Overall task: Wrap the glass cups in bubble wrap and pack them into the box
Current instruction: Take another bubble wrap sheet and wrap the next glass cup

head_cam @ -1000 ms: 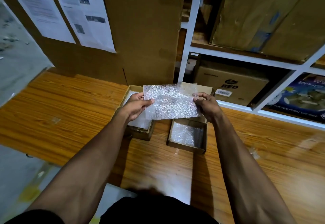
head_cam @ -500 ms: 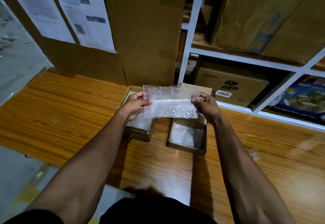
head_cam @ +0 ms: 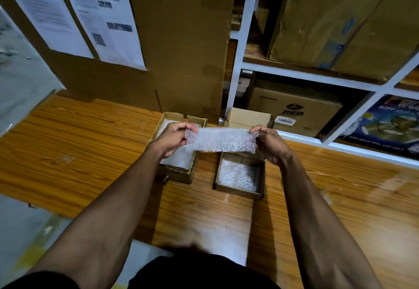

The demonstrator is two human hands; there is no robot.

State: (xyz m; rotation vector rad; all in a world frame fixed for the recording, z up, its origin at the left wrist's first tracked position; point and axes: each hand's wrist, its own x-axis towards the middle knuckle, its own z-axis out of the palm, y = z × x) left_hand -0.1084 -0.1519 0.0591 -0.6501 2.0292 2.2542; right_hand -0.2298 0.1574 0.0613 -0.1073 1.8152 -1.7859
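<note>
I hold a strip of bubble wrap (head_cam: pixel 221 140) stretched level between both hands, above two small cardboard boxes. My left hand (head_cam: pixel 173 140) pinches its left end and my right hand (head_cam: pixel 271 142) pinches its right end. Below the strip, the right open box (head_cam: pixel 238 190) has bubble wrap lining its bottom. The left open box (head_cam: pixel 176 172) holds white wrap and is partly hidden by my left hand. No glass cup shows in this view.
The boxes stand on a wooden table (head_cam: pixel 79 148). A tall cardboard sheet (head_cam: pixel 181 46) with printed papers (head_cam: pixel 99 16) leans behind. At the right, white shelving (head_cam: pixel 306 75) holds big cartons (head_cam: pixel 294 109). A small closed box (head_cam: pixel 248 117) sits at the back.
The sheet was held up tall a second ago. Its upper part has come down, so it now shows as a narrower strip, and my hands have spread slightly apart.
</note>
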